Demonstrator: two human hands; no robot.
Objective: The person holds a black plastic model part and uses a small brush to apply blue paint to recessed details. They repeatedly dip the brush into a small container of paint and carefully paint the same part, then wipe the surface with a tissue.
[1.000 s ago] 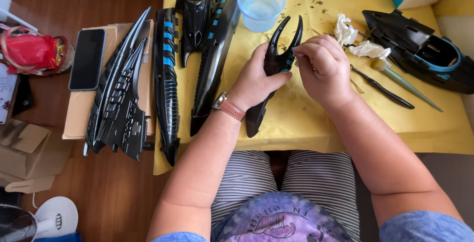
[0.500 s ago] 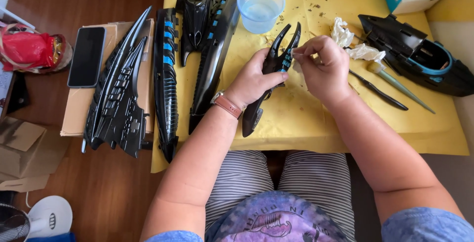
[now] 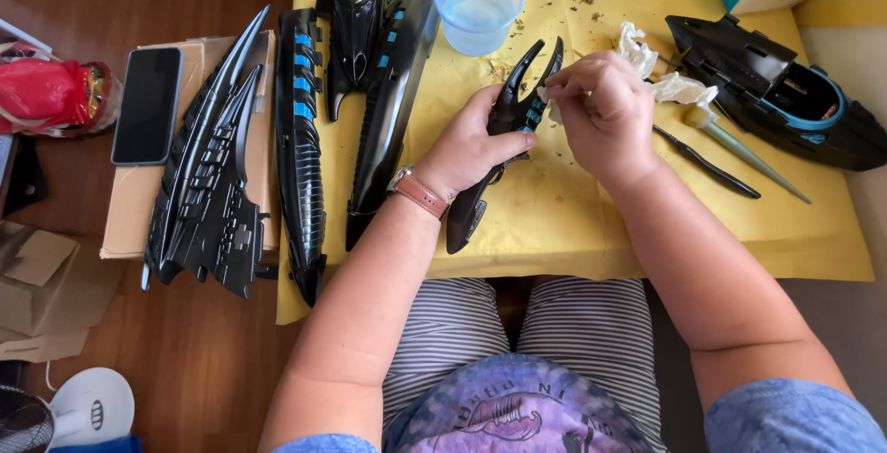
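1. Head camera view, looking down at a seated person's two bare hands over a yellow cloth [image 3: 573, 222] spread on a table.
2. Left hand [image 3: 471, 144] is closed around the middle of a long black pronged model part [image 3: 504, 134], holding it tilted just above the cloth, forked tip pointing away.
3. Right hand [image 3: 601, 116] pinches a small white wipe [image 3: 547, 100] against the part's upper edge, fingers curled shut on it.
4. Judged step: wiping the part clean near its fork. A next stroke would call for a steady left grip while the wipe travels along the edge.
5. Nearby: a clear plastic cup [image 3: 479, 2] beyond the part, crumpled tissue [image 3: 670, 84] and two thin tools [image 3: 707, 162] to the right, a black hull piece [image 3: 776, 93] farther right, more black and blue panels [image 3: 300, 139] to the left.
6. Compared with half a second ago, the part sits in much the same place and both hands keep their holds; the right hand has shifted only slightly along the edge.
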